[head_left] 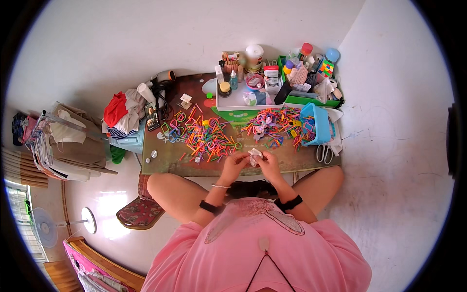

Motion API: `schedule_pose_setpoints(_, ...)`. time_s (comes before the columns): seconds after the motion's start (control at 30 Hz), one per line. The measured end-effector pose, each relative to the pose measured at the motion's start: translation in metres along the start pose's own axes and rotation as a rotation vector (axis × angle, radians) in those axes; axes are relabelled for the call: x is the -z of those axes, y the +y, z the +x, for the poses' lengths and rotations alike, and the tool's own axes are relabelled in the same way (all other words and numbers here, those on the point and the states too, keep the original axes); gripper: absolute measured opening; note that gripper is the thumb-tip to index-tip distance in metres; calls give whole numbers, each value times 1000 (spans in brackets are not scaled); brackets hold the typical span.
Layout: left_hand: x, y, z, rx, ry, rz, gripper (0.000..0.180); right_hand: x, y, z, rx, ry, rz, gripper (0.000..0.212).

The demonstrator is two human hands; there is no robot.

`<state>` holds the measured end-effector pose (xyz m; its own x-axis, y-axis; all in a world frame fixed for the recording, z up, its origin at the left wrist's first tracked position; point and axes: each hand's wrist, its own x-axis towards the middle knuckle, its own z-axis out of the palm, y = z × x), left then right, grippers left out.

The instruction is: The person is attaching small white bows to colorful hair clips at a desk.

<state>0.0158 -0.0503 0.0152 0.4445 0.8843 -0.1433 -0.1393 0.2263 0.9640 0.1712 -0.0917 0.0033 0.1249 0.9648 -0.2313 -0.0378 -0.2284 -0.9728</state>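
Observation:
Just past the table's near edge, my left hand (235, 165) and my right hand (269, 165) meet with fingers closed around a small whitish, crumpled-looking piece (254, 155). Its exact kind is too small to make out. Ahead and to the left spreads a pile of coloured plastic sticks and rings (209, 140). A second heap of coloured plastic pieces (279, 122), with some pale pink ones, lies ahead to the right. Beside that heap a light blue plastic basket (319, 121) rests tipped on its side, its opening toward the pieces.
White-handled scissors (324, 154) lie at the table's right edge. Along the back stand a white tray (238, 103) of bottles and jars and a green box (311, 101) of odds and ends. At left are a phone (152, 117), dark cables (163, 97) and a chair (141, 211).

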Motion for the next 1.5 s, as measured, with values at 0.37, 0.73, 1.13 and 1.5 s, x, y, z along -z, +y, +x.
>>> schedule_pose_setpoints(0.37,12,-7,2,-37,68,193,22,4,-1,0,-89,66,462,31)
schedule_pose_setpoints(0.73,-7,2,-5,299,-141,91,24,-16,0,1,54,139,443,21)
schedule_pose_setpoints(1.13,7,9,-1,409,-107,-17,23,1,19,9,13,225,403,23)
schedule_pose_setpoints(1.5,92,-3,31,242,512,27,22,72,46,8,128,440,-613,24)
